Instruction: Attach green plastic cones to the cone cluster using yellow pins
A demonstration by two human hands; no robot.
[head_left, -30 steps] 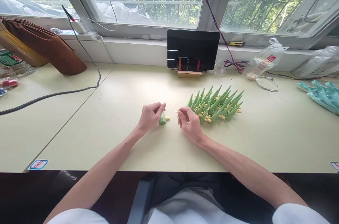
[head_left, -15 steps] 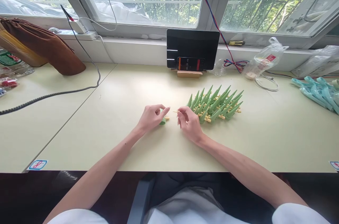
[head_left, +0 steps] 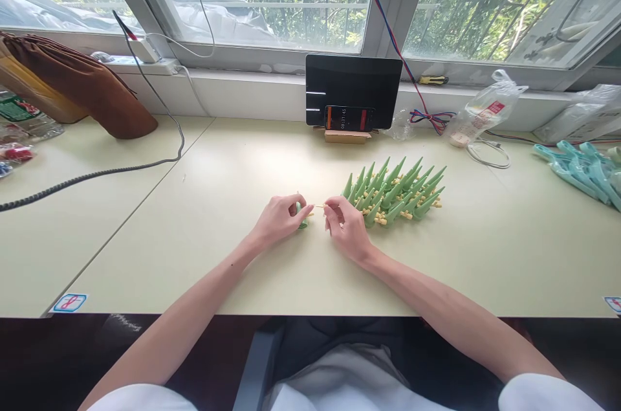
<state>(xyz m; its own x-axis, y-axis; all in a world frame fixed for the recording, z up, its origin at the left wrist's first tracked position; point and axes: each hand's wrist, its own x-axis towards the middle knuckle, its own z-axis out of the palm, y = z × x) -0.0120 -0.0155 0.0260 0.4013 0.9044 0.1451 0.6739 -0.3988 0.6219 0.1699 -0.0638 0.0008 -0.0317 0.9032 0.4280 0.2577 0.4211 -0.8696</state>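
My left hand (head_left: pixel 279 217) is closed around a small green plastic piece (head_left: pixel 303 224), mostly hidden by the fingers, with a pale yellow peg poking out on its right. A thin pale yellow stick (head_left: pixel 319 206) is pinched between the thumb and fingers of my right hand (head_left: pixel 347 228). The stick's free end points left and reaches my left thumb tip; whether they touch I cannot tell. Right beside my right hand lies a cluster of green spiky pieces (head_left: pixel 398 194) with yellow pegs among them, their points slanting up.
Behind the hands, a black tablet (head_left: pixel 354 84) leans by the window with a phone (head_left: pixel 349 118) before it on a cardboard block (head_left: pixel 347 136). Light-blue plastic parts (head_left: pixel 579 168) lie far right. A brown bag (head_left: pixel 82 87) and a black braided cable (head_left: pixel 121 168) occupy the left.
My left hand has shifted slightly right with the green piece, narrowing the gap to the stick's end. My right hand stays in nearly the same spot, still pinching the stick.
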